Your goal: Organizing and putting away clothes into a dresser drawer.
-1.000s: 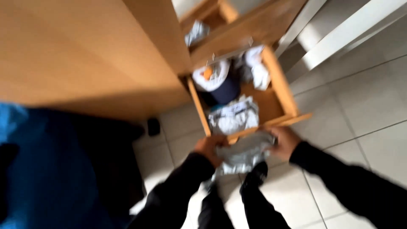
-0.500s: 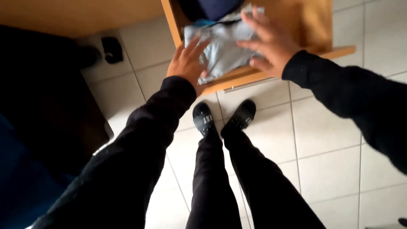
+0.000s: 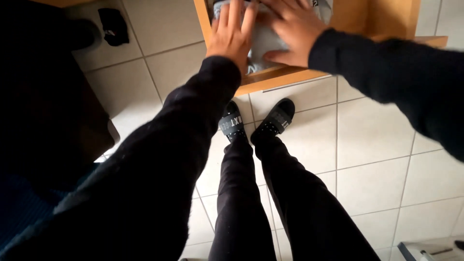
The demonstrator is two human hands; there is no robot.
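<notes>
Both hands lie flat, fingers spread, pressing on one folded grey garment [image 3: 263, 46] in the open wooden drawer [image 3: 290, 77]; neither grasps it. Left hand [image 3: 232, 34] covers its left edge, right hand [image 3: 290, 31] its middle. Judged soft, light, limp; best lifted by the folded edges. Two black slippers [image 3: 232, 123] stand on the tiled floor [image 3: 377, 140].

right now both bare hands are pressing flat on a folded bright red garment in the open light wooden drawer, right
Not quite: the head view shows the folded garment is pale grey, not red. Both the left hand and right hand do press flat on it in the open light wooden drawer.
</notes>
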